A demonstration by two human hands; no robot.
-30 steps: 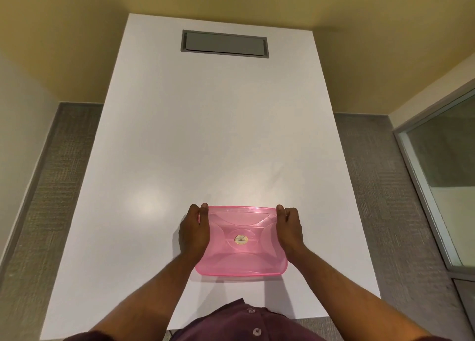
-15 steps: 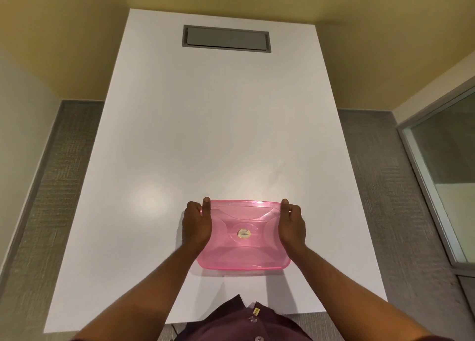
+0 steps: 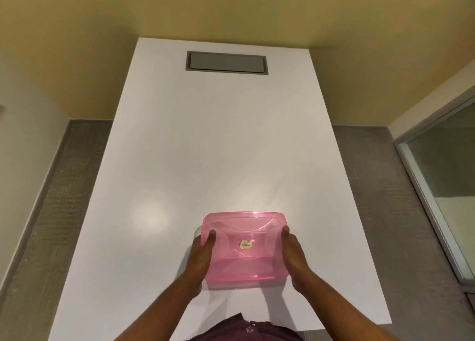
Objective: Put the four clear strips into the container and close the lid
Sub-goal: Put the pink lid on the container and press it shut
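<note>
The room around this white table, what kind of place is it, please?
Probably an office or meeting room: a long white table with a grey cable hatch set into it, grey carpet, and a framed glass partition on the right.

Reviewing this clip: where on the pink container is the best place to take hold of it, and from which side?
By its two short ends, one hand from each side. The pink container is a wide, shallow rectangle with a rim; the left hand and right hand already flank it there, which likely suits it.
</note>
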